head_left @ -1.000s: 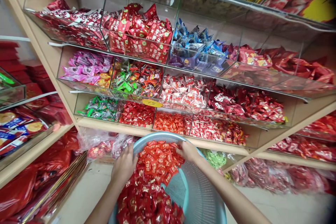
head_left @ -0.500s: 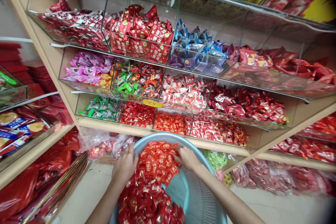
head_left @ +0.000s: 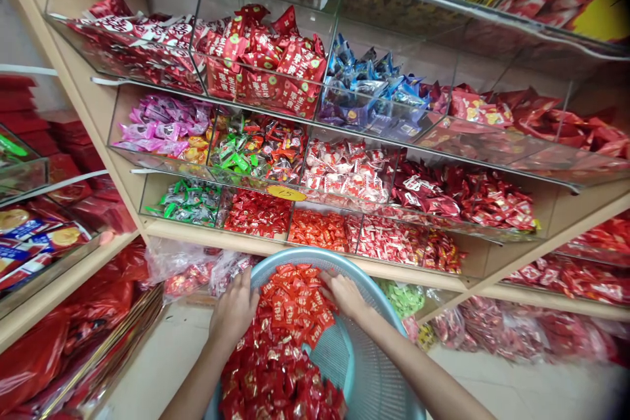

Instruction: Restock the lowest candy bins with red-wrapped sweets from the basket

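Observation:
A light-blue plastic basket [head_left: 388, 348] stands in front of me. Small orange-red wrapped candies [head_left: 298, 302] are heaped on its far side, and darker red wrapped candies [head_left: 280, 377] lie on the near side. Part of the basket's meshed bottom shows right of the heaps. My left hand [head_left: 235, 312] is closed over the basket's left rim, thumb toward the inside. Inside the basket, my right hand [head_left: 344, 295] touches the right edge of the orange-red candies. Its fingers are slightly bent and apart; the fingertips are partly hidden among the wrappers.
Wooden shelves with clear bins rise behind the basket; one bin holds similar orange-red candies [head_left: 318, 230]. A yellow price tag [head_left: 286, 193] hangs at the lower shelf. Plastic bags of candy [head_left: 194, 272] lie under the shelving. Red packages [head_left: 34, 354] fill the lower left.
My right hand has shifted slightly left, over the edge of the orange-red candies. My left hand stays at the rim.

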The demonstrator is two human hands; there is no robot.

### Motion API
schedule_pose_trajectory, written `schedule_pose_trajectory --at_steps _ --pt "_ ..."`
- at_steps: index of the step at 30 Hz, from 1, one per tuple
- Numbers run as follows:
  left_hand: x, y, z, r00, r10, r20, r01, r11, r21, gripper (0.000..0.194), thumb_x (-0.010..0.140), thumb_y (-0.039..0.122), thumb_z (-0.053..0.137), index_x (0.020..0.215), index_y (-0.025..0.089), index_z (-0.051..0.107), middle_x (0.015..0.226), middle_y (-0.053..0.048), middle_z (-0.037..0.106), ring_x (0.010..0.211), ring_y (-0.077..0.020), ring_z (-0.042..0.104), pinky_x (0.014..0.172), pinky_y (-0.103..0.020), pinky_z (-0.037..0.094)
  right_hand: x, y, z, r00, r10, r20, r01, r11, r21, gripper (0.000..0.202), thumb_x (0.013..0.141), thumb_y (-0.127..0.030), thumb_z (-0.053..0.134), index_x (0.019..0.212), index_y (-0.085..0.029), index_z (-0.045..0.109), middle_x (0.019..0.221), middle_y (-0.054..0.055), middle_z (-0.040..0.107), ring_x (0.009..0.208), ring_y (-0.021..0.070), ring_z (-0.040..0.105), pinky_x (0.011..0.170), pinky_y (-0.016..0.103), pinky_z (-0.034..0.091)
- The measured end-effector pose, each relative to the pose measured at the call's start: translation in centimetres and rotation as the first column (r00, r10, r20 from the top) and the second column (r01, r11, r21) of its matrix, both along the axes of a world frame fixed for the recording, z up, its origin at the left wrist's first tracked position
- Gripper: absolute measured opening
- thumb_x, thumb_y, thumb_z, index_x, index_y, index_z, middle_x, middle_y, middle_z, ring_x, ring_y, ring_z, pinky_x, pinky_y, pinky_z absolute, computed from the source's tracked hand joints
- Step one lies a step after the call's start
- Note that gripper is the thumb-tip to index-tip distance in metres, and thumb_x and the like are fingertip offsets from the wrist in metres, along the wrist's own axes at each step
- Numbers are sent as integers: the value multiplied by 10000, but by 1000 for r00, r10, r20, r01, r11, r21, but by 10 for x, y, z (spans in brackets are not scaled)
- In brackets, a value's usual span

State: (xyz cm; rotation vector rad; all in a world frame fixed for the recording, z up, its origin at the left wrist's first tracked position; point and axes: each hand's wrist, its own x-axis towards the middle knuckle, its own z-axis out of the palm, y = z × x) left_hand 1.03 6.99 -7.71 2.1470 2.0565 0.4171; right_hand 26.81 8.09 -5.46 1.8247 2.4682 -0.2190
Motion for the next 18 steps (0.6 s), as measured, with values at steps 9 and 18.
schedule_pose_trajectory --at_steps 9,18 --pt "0 -1 2 1000 11 10 -11 1000 -22 470 860 297 297 1295 126 341 1185 -140 520 996 -226 539 765 -327 425 -5 11 -3 999 54 -6 -54 998 -33 199 815 -241 446 1005 -210 496 988 66 606 878 179 579 664 228 338" --pt "0 -1 1 1000 7 17 -7 1000 -29 467 855 285 296 1289 121 350 1165 -138 526 977 -222 537 778 -329 418 2 10 12 997 -52 -51 51 999 -19 198 809 -334 457 938 -196 517 891 52 613 807 172 570 619 229 301"
